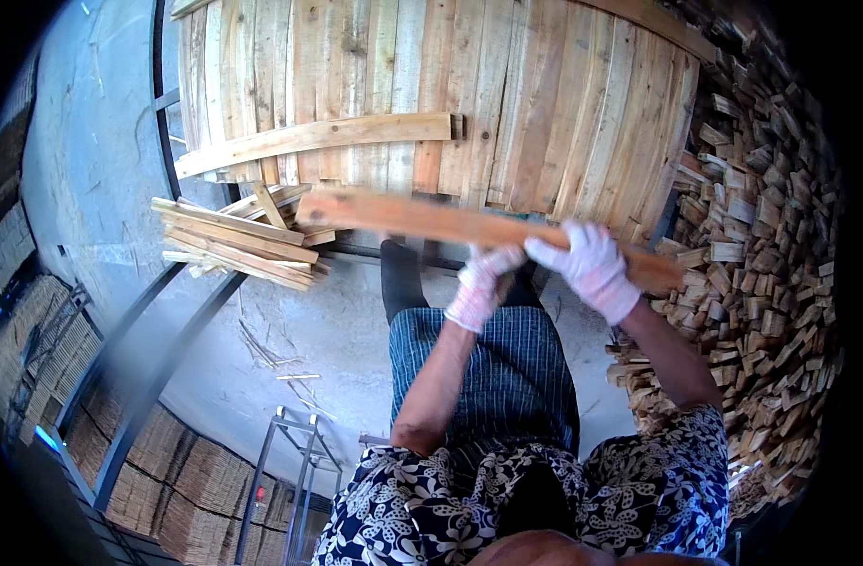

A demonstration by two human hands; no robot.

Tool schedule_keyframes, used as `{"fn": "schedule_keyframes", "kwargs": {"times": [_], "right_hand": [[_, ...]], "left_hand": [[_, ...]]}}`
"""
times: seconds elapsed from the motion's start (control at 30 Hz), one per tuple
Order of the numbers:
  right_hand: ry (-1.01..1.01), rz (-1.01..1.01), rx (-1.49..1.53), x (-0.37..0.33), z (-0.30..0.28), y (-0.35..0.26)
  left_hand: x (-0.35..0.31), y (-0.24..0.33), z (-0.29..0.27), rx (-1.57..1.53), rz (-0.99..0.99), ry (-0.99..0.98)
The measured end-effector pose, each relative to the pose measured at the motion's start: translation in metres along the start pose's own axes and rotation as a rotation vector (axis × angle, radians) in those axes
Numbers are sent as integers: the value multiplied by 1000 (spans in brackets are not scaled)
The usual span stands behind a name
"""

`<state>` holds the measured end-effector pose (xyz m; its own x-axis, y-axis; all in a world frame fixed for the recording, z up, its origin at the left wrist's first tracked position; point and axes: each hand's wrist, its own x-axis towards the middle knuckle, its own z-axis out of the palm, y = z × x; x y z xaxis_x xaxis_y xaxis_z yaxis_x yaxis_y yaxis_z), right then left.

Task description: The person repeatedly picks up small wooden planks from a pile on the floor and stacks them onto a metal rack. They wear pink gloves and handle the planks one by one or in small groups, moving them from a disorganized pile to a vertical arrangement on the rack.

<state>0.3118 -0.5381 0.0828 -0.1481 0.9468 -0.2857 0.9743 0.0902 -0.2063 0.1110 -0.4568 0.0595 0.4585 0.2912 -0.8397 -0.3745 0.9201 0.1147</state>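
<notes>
A reddish-brown wooden board [403,215], slightly blurred, is held crosswise in front of me, its right end tilted a little lower. My left hand [483,283], in a white knitted glove with pinkish patches, grips its near edge around the middle. Farther right, my gloved right hand [590,272] is closed over the board, fingers across its top face. Beyond it lies a wide layer of pale planks [431,66] set side by side. One loose plank [318,140] rests across them at the left.
A stack of narrow wood strips [242,241] sits on dark metal rails [181,325] at left. Cut wood blocks [762,255] are heaped along the right side. A metal frame stand [294,439] and scattered splinters [261,349] are on the concrete floor [346,330].
</notes>
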Motion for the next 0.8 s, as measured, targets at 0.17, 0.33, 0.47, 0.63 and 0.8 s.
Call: {"fn": "schedule_keyframes", "kwargs": {"times": [0.17,0.33,0.47,0.63,0.8], "right_hand": [[183,80,-235,22,60,57],[-23,124,44,31,51,61],[284,81,-83,42,57,36],[403,169,-77,36,82,31],[184,142,29,33,74,48]], "left_hand": [[47,97,-27,11,342,218],[66,142,-87,67,116,76],[89,148,-90,19,65,153],[90,144,-64,-22,94,287],[77,128,-50,8,178,159]]}}
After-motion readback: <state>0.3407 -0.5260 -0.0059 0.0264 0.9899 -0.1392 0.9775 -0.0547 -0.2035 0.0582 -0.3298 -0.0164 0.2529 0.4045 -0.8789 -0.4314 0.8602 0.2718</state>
